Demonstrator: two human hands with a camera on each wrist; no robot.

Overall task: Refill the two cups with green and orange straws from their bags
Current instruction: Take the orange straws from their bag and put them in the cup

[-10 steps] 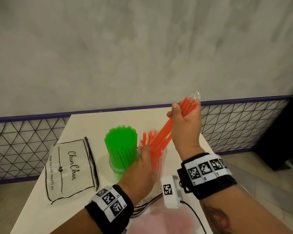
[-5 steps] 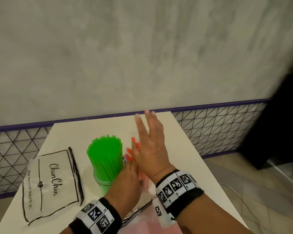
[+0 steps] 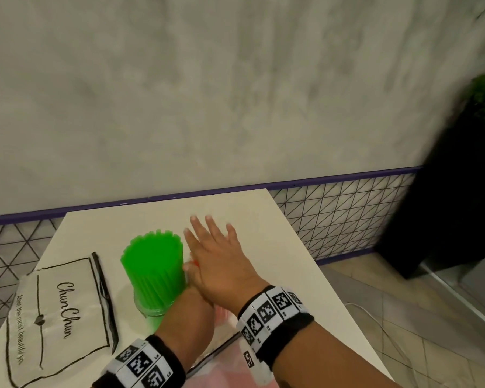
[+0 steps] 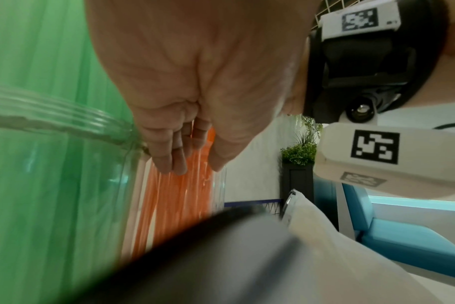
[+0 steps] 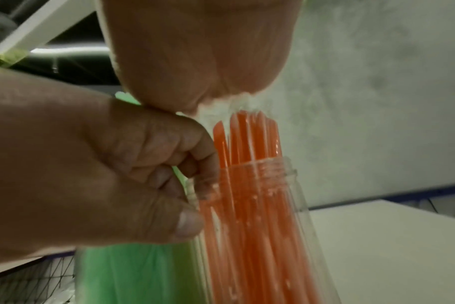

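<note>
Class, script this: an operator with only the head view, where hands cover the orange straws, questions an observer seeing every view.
Operator: What is my left hand doing?
Observer: Right wrist view: its fingers curl round the rim of the clear cup.
Operator: Are the orange straws in?
Observer: Yes, standing in that cup, pointed tips above the rim.
Operator: And the right hand?
Observer: Its flat palm is just over those tips; contact unclear.

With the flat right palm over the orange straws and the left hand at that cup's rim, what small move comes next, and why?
Probably press the right hand gently down to seat the orange straws: their pointed tips stand above the clear cup's rim, the open palm is right over them, and the left hand grips the rim, steadying it.
</note>
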